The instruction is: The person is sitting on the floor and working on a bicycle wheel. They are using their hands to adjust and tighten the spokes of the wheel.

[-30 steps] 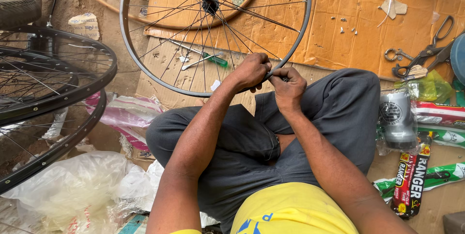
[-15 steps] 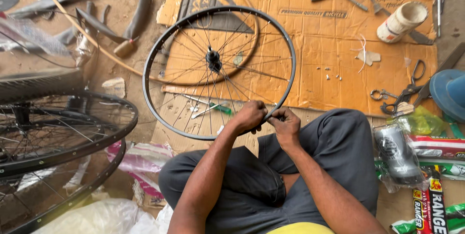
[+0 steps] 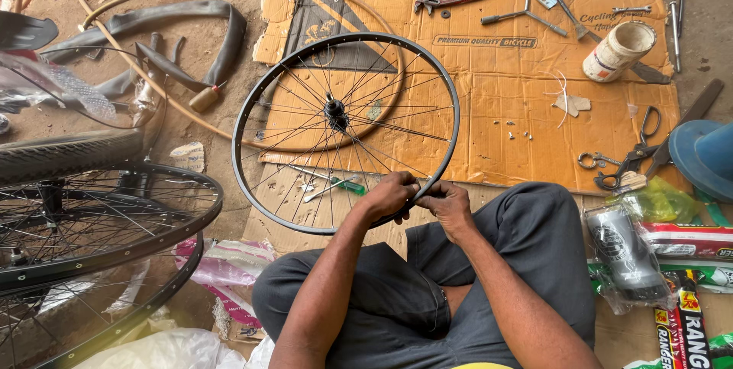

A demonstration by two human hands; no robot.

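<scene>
On the floor: cardboard [image 3: 489,121] lies flat under the work, orange-brown, with tools along its far edge.
Wheels: two more spoked wheels [image 3: 92,216] are stacked at the left, well apart from the hands.
Wheel: a black rim [image 3: 263,83] with thin spokes and a hub [image 3: 334,106] lies on the cardboard, its near edge just in front of the person's crossed legs.
Tube: a slack grey inner tube [image 3: 164,14] curls on the dirt beyond the left wheels.
Left hand [image 3: 391,195]: closed over the rim's near edge, fingers curled around it.
Right hand [image 3: 447,203]: touching the left, fingertips pinched at the same spot on the rim; what they pinch I cannot tell.
Can: a white tin [image 3: 618,50] rests tilted on the cardboard at the right.
Scissors [image 3: 630,155]: near the cardboard's right edge.
Screwdriver [image 3: 336,186]: green-handled, under the spokes, near the left hand.
</scene>
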